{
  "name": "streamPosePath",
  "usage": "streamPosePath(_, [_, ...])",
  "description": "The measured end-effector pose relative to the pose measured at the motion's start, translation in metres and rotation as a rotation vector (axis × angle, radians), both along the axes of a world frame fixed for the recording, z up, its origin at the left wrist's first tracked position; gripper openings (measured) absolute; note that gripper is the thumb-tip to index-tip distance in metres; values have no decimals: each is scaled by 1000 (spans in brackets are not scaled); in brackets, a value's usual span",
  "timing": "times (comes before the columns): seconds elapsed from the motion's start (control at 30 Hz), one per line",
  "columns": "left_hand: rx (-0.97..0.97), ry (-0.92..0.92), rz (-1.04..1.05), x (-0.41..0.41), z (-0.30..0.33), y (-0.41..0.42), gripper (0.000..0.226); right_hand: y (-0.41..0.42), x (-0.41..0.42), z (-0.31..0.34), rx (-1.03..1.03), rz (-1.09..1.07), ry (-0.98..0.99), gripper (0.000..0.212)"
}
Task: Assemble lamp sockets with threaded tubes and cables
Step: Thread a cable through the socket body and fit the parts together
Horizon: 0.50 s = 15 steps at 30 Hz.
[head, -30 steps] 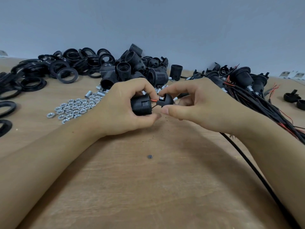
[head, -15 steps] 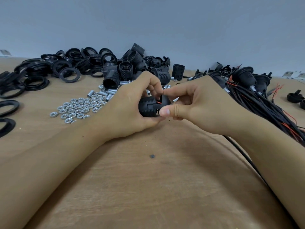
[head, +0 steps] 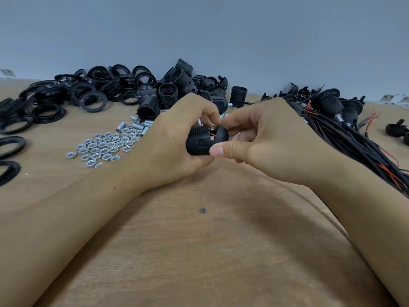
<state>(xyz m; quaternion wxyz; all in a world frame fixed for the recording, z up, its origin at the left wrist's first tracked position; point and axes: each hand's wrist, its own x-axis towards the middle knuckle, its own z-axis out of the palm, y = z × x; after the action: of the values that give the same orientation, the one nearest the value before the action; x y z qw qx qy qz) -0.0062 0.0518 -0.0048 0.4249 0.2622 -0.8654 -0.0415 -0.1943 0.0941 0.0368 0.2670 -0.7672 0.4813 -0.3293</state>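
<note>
I see my left hand [head: 168, 142] curled round a black ribbed socket body [head: 197, 141], holding it on its side just above the wooden counter [head: 199, 251], near the middle of the scene. My right hand [head: 272, 145] pinches a black domed cap [head: 221, 135] between thumb and forefinger and holds it against the right end of the socket body. A short bit of red wire [head: 213, 134] shows in the narrow gap between the two parts, so they are close but not fully seated. Both hands are clamped on their parts; the fingertips nearly touch each other above the cap.

To the left, a flat cluster of silver nuts [head: 104, 146] lies on the counter, with a few short metal tubes [head: 132, 126] just beyond it. Farther left and toward the wall, black rings [head: 93, 100] lie in a wide heap, and a pile of loose black sockets [head: 172, 89] sits behind my hands. On the right, a bundle of black cables [head: 354, 140] with red strands runs from far to near, its far end fitted with finished sockets [head: 329, 99]. A small dark speck [head: 203, 210] lies on the counter nearer to me, between my forearms.
</note>
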Motion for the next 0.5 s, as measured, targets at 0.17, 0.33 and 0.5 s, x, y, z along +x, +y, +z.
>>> streamPosePath(0.17, [31, 7, -37, 0, 2, 4, 47, 0, -5, 3, 77, 93, -58, 22])
streamPosePath(0.33, [-20, -43, -13, 0, 0, 0, 43, -2, -2, 2, 83, 29, 15, 24])
streamPosePath(0.5, [-142, -71, -16, -2, 2, 0, 37, 1, 4, 2, 72, -21, 50, 22])
